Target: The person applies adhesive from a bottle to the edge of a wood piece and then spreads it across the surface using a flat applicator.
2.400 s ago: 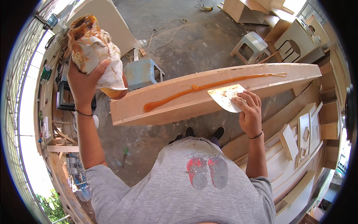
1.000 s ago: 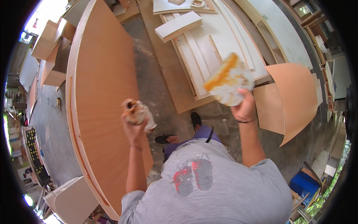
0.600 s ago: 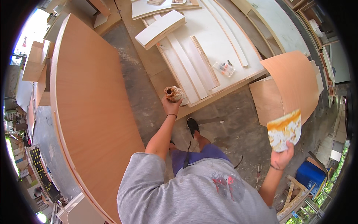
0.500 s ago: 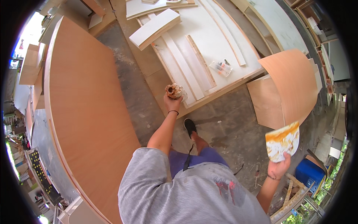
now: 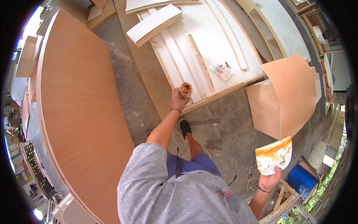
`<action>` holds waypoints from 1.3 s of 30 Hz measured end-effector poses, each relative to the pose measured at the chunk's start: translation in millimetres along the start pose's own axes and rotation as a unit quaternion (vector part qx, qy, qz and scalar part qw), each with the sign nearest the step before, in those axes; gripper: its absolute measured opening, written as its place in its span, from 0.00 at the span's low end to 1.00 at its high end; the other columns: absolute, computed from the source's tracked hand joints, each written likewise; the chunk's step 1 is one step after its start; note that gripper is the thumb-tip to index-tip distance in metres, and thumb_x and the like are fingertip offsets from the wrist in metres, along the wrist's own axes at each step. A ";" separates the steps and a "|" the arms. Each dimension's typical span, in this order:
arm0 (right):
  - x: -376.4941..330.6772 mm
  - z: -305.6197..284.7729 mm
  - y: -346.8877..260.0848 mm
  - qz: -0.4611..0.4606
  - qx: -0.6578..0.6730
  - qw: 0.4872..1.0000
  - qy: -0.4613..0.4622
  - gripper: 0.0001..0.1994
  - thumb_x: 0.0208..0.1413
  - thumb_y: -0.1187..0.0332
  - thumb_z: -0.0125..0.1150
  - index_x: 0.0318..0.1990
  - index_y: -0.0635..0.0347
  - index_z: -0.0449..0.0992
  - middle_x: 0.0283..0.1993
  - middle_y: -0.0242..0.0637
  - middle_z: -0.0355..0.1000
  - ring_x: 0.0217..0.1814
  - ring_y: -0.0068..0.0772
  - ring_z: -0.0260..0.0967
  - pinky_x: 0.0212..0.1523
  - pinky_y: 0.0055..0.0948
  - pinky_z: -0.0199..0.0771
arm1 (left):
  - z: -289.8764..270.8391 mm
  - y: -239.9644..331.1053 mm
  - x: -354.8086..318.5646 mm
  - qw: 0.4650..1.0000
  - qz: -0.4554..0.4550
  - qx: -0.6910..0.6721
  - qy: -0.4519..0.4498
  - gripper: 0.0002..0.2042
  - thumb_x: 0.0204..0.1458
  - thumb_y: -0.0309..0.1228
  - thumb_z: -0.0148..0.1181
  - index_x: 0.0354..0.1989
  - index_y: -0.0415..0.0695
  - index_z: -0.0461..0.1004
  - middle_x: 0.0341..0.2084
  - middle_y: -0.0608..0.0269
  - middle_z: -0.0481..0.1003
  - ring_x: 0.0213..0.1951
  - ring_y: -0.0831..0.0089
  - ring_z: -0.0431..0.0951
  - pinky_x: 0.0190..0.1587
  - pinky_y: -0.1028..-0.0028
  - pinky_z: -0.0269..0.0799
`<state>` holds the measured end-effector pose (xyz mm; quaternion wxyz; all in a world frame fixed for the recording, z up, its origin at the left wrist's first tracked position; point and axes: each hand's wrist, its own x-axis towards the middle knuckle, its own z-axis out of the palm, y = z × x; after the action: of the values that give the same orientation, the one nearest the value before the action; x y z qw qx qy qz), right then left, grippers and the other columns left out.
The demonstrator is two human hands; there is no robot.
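Note:
My left hand point(image 5: 178, 100) is wrapped round a small container point(image 5: 185, 90) crusted with brown and whitish dried stuff, its dark round opening facing up. It is held over the near corner of a white panel. At the right, my right hand point(image 5: 270, 180) grips a flat white spreader point(image 5: 274, 158) with a rounded lower edge, smeared with amber, glue-like material along its straight toothed edge. Fingers and thumb pinch it by the rounded side, above the floor. What is inside the container I cannot make out.
A large wood-faced panel point(image 5: 80, 112) stands along my left. Ahead, the white panel point(image 5: 220, 46) carries strips, a white board point(image 5: 154, 24) and a clear plastic box point(image 5: 221, 70). To the right are a curved veneer sheet point(image 5: 292, 93) over a wooden box and a blue bin point(image 5: 301, 180).
My left hand has shifted right with the container, whose opening has turned rightward. My right hand and the spreader have moved left and lower in view. The view has shifted slightly.

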<state>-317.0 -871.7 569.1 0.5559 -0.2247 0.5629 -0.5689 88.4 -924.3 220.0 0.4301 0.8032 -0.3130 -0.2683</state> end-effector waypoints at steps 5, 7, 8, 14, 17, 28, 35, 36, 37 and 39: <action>-2.6 5.0 -4.1 0.028 -0.053 0.997 -0.045 0.34 0.50 0.68 0.52 0.68 0.64 0.55 0.66 0.44 0.63 0.67 0.45 0.62 0.64 0.45 0.64 | 9.4 1.3 -0.3 0.986 0.028 0.098 -0.130 0.35 0.32 0.36 0.76 0.53 0.47 0.68 0.55 0.56 0.67 0.52 0.54 0.73 0.52 0.60 0.73; -4.0 8.9 -0.6 0.000 -0.059 0.997 -0.039 0.34 0.50 0.68 0.51 0.68 0.66 0.55 0.66 0.44 0.63 0.67 0.45 0.62 0.66 0.45 0.62 | 14.4 4.0 -1.0 0.981 0.055 0.097 -0.159 0.38 0.31 0.34 0.76 0.57 0.46 0.67 0.56 0.56 0.66 0.53 0.53 0.72 0.56 0.61 0.71; -3.7 6.6 -1.3 -0.001 -0.063 0.997 -0.048 0.34 0.50 0.68 0.51 0.68 0.66 0.55 0.66 0.44 0.63 0.67 0.45 0.62 0.66 0.45 0.62 | 15.1 2.3 -4.3 0.983 0.052 0.092 -0.151 0.38 0.31 0.34 0.76 0.57 0.46 0.67 0.56 0.56 0.66 0.53 0.53 0.72 0.56 0.61 0.71; 0.1 8.1 -5.3 -0.001 -0.058 0.996 -0.066 0.35 0.50 0.69 0.51 0.69 0.66 0.54 0.68 0.44 0.60 0.69 0.46 0.59 0.68 0.45 0.59 | 7.6 -27.9 -22.7 0.998 0.035 -0.025 -0.050 0.34 0.31 0.30 0.76 0.53 0.44 0.68 0.54 0.55 0.68 0.54 0.54 0.72 0.56 0.64 0.70; 4.0 9.9 -2.7 0.002 -0.043 0.996 -0.081 0.36 0.50 0.68 0.51 0.69 0.64 0.54 0.68 0.44 0.60 0.69 0.46 0.59 0.68 0.46 0.59 | 3.2 -34.2 -34.0 0.996 0.002 -0.087 -0.029 0.33 0.32 0.29 0.75 0.52 0.44 0.68 0.49 0.54 0.71 0.52 0.55 0.73 0.55 0.65 0.70; 14.4 12.5 8.5 0.037 0.020 0.990 -0.137 0.37 0.47 0.67 0.52 0.69 0.59 0.55 0.67 0.40 0.61 0.68 0.46 0.60 0.66 0.45 0.63 | -17.1 0.5 -35.7 0.979 -0.096 0.093 -0.155 0.43 0.38 0.41 0.73 0.66 0.49 0.59 0.60 0.54 0.65 0.58 0.53 0.70 0.59 0.61 0.70; 19.0 12.6 9.1 0.033 0.031 0.990 -0.132 0.38 0.46 0.67 0.51 0.70 0.60 0.55 0.67 0.42 0.61 0.69 0.46 0.59 0.68 0.46 0.60 | -28.1 -0.3 -45.7 0.967 -0.145 0.109 -0.179 0.47 0.36 0.42 0.74 0.69 0.48 0.55 0.63 0.54 0.63 0.60 0.55 0.69 0.60 0.62 0.68; 20.3 15.8 9.6 0.033 0.036 0.991 -0.126 0.38 0.46 0.67 0.52 0.70 0.60 0.55 0.67 0.42 0.62 0.69 0.46 0.59 0.68 0.45 0.59 | -28.9 -1.0 -45.0 0.965 -0.143 0.114 -0.188 0.49 0.36 0.42 0.74 0.69 0.49 0.54 0.63 0.53 0.63 0.61 0.56 0.68 0.61 0.63 0.68; 20.8 17.1 9.5 0.037 0.037 0.989 -0.136 0.38 0.46 0.67 0.52 0.70 0.60 0.55 0.67 0.42 0.62 0.69 0.46 0.59 0.68 0.45 0.59 | -29.5 -1.5 -44.8 0.965 -0.144 0.115 -0.186 0.49 0.36 0.42 0.74 0.70 0.49 0.54 0.64 0.53 0.63 0.61 0.56 0.68 0.61 0.63 0.68; 20.9 15.9 9.2 0.034 0.032 0.990 -0.137 0.38 0.46 0.66 0.52 0.70 0.59 0.55 0.68 0.42 0.61 0.69 0.46 0.59 0.68 0.45 0.59 | -32.5 4.9 -44.8 0.960 -0.144 0.118 -0.207 0.51 0.35 0.42 0.75 0.71 0.49 0.52 0.64 0.53 0.62 0.62 0.56 0.67 0.61 0.63 0.67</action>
<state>-305.4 -894.1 557.4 0.6533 -0.2633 0.4705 -0.5315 80.2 -876.5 247.3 0.2146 0.8121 -0.3056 -0.4485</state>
